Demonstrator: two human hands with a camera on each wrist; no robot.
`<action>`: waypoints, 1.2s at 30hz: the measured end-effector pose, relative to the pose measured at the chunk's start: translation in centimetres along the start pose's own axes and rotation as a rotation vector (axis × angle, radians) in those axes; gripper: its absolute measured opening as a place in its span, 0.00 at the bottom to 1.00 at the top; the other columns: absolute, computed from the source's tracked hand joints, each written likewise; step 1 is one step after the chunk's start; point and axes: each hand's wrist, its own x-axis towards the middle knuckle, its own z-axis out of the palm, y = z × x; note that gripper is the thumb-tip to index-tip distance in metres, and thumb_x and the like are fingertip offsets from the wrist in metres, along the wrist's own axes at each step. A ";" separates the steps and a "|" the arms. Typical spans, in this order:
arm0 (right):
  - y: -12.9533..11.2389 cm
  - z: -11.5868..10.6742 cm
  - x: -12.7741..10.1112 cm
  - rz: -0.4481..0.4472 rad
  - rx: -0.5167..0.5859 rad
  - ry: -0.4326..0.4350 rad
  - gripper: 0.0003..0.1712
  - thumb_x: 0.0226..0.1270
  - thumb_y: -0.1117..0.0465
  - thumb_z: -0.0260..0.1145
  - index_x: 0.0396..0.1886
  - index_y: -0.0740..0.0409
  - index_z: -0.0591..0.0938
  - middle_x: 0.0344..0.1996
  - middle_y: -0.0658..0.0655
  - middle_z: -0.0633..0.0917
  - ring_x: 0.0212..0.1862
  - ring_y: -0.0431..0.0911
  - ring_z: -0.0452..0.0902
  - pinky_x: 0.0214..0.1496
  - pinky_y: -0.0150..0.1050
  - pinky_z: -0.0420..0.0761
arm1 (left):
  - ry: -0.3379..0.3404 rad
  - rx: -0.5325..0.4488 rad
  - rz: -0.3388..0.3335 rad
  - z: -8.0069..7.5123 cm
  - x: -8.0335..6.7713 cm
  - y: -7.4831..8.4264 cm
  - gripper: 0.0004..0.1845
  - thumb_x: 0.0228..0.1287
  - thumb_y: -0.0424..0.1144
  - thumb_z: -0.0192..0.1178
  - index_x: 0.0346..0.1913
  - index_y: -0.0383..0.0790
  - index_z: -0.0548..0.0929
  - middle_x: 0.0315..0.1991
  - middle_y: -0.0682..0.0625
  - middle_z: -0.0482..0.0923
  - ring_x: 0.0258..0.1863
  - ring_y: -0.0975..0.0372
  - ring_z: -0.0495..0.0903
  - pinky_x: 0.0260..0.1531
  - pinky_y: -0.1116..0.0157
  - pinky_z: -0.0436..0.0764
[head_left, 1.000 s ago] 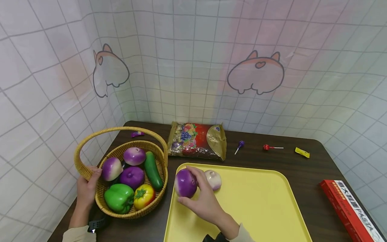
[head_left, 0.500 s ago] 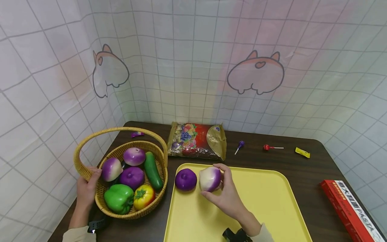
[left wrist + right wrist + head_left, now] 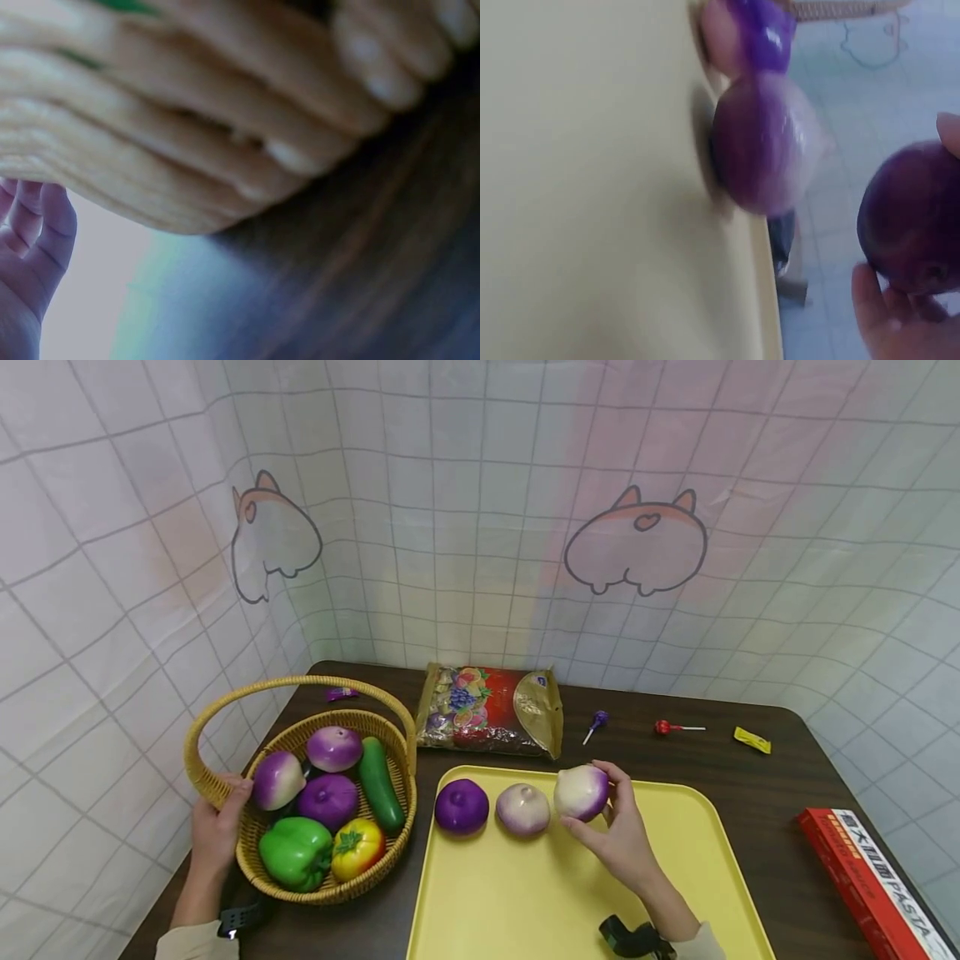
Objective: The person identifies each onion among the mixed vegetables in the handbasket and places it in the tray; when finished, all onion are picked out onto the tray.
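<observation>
Within the wicker basket (image 3: 324, 896) lay three purple vegetables (image 3: 328, 803), green pepper (image 3: 294, 852), cucumber (image 3: 381, 783), yellow-red vegetable (image 3: 357, 852); left hand (image 3: 215, 827) gripped its handle (image 3: 197, 752); yellow tray (image 3: 555, 893) bore two turnips (image 3: 461, 807); right hand (image 3: 621, 837) pinched a third turnip (image 3: 576, 792) above it.

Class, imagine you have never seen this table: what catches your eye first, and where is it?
Most likely the bright yellow tray, with a purple bulb and a paler one near its far edge. A third, purple-and-white bulb is held over the tray in the right hand's grip. Left of the tray, a tall-handled wicker basket holds a glossy green pepper among other vegetables.
</observation>
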 end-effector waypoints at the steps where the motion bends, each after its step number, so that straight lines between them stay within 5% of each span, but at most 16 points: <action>1: 0.2 -0.3 0.0 0.000 0.010 -0.001 0.51 0.48 0.76 0.75 0.69 0.66 0.56 0.63 0.60 0.65 0.57 0.41 0.69 0.55 0.26 0.72 | 0.000 -0.003 -0.001 0.0 0.0 0.0 0.06 0.67 0.24 0.54 0.31 0.29 0.73 0.23 0.53 0.72 0.23 0.64 0.67 0.27 0.72 0.67; 13: 2.1 -2.4 -0.7 0.038 0.047 0.009 0.47 0.50 0.79 0.71 0.66 0.69 0.55 0.60 0.66 0.64 0.52 0.37 0.74 0.49 0.28 0.77 | -0.007 -0.022 -0.016 0.5 0.2 -0.5 0.06 0.67 0.25 0.55 0.30 0.32 0.74 0.24 0.54 0.73 0.23 0.65 0.68 0.27 0.72 0.67; 24: 3.7 -2.7 -0.8 0.140 -0.241 -0.033 0.43 0.55 0.59 0.77 0.67 0.61 0.65 0.61 0.62 0.70 0.55 0.49 0.70 0.52 0.32 0.74 | 0.004 0.049 -0.039 0.0 0.1 -0.5 0.06 0.69 0.26 0.54 0.32 0.32 0.74 0.24 0.55 0.70 0.24 0.64 0.67 0.28 0.72 0.67; 36: 3.9 -2.6 -0.9 0.126 -0.362 -0.029 0.45 0.49 0.61 0.79 0.65 0.62 0.67 0.59 0.63 0.74 0.56 0.52 0.72 0.56 0.40 0.71 | 0.011 0.002 -0.055 0.0 0.1 -0.3 0.06 0.68 0.25 0.53 0.31 0.32 0.73 0.22 0.53 0.70 0.22 0.64 0.66 0.25 0.72 0.67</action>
